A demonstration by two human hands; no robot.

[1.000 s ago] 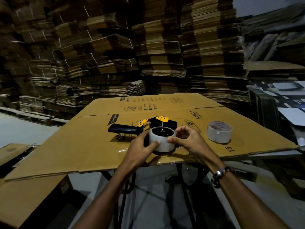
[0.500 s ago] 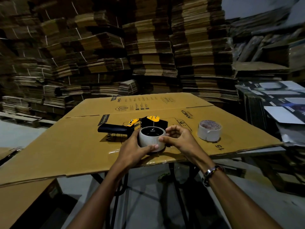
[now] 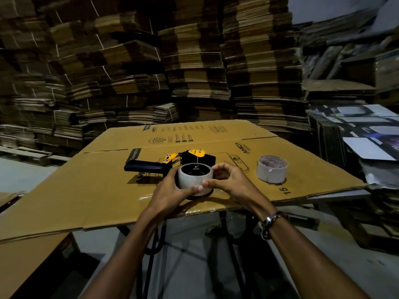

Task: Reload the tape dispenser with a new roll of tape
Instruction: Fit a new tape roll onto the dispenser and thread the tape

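Sitting on the hub of the tape dispenser, the new roll of tape lies with its open core facing up, close to the near edge of the table, which is topped by a flattened cardboard sheet. Your left hand wraps the roll's left and near side, fingers curled round it and the thumb tip pressed on the near face. Your right hand cups the right side, its thumb tip meeting the left thumb on the roll's front while the fingers arch over the far right rim. The dispenser lies flat, its black handle pointing left and its yellow-and-black head just beyond the roll. To the right, well apart from your hands, a second roll stands on the cardboard with a torn patch on its side. Bare cardboard spreads wide to the left and beyond the dispenser. The sheet's near edge overhangs the table frame directly under your wrists. Stacks of flattened cartons rise behind the far edge.
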